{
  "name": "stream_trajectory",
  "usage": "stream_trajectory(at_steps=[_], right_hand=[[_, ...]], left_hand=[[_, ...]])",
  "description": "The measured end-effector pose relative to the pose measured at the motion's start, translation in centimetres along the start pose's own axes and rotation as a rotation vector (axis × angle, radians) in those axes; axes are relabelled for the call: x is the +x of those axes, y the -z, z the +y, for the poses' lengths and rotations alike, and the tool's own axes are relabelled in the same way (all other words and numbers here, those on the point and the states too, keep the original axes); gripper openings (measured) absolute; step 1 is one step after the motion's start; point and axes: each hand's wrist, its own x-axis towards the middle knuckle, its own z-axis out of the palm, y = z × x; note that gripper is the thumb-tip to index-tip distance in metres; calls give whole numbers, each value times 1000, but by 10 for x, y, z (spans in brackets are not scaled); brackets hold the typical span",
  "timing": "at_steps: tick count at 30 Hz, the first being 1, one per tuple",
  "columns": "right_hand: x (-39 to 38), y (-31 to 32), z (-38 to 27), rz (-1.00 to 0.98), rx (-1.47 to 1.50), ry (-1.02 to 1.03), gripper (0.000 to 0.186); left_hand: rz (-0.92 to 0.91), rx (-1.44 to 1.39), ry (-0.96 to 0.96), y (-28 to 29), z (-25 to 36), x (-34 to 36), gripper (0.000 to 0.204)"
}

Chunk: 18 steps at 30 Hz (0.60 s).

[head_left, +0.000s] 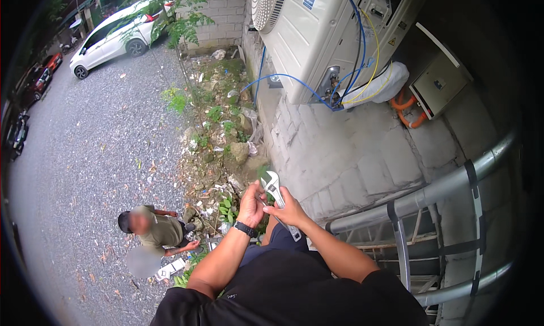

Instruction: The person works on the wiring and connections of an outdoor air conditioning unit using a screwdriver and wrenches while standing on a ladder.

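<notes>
An adjustable wrench point(273, 182) is gripped in my right hand point(290, 209), its open jaw pointing up and away from me. Its handle slants down past my fingers toward my lap. Close beside the wrench head, my left hand point(251, 206), with a dark watch on the wrist, is closed with its fingertips together. Whatever those fingers hold, if anything, is too small to make out. Ahead of both hands, a white outdoor air-conditioning unit point(317, 43) is set at the wall, with blue, yellow and black hoses point(362, 48) at its valves.
A metal-pipe frame point(419, 198) crosses on my right. Beyond it, a grey electrical box point(439, 82) with orange conduit point(409, 113) is on the block wall point(357, 150). Far below on gravel point(102, 156) are a person point(156, 229) and a parked white car point(110, 40).
</notes>
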Motion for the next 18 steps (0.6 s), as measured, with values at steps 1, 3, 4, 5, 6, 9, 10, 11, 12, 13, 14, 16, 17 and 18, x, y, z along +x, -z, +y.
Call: stream_trajectory(at_steps=[1, 3, 4, 5, 6, 9, 10, 11, 12, 13, 14, 16, 17, 18], right_hand=[[4, -2, -2, -11, -115, 0, 71], [6, -11, -4, -37, -108, -20, 68], [7, -16, 4, -75, -45, -36, 68], [10, -19, 15, -99, 22, -54, 69], [8, -23, 13, -121, 45, -52, 66], [5, -39, 5, -240, 354, -229, 62], [6, -46, 8, -255, 354, -233, 62], [8, -51, 13, -246, 296, -218, 63], [10, -55, 18, -237, 239, -203, 64], [9, -62, 24, -240, 240, -207, 64], [9, -67, 31, -179, 149, -89, 65], [10, -72, 32, -163, -22, 52, 68], [8, -71, 25, -162, -20, 51, 68], [6, -68, 8, -206, -126, -24, 68]], left_hand=[[-3, -1, -10, 4, 2, 1, 17], [42, -120, 32, 17, 14, 0, 20], [53, -157, 35, 20, 17, -4, 22], [58, -185, 45, 21, 19, -4, 24], [86, -192, 39, 26, 22, -3, 26], [143, -215, -6, 40, 26, -8, 33], [130, -212, -32, 45, 27, -12, 34], [111, -205, -50, 49, 26, -14, 35], [57, -70, -49, 54, 24, -19, 37], [62, -71, -49, 59, 17, -27, 37], [87, 34, -14, 51, 11, -36, 35], [48, 250, 54, 73, -5, -45, 32], [53, 237, 86, 75, -15, -52, 29], [62, 168, 124, 81, -18, -54, 30]])
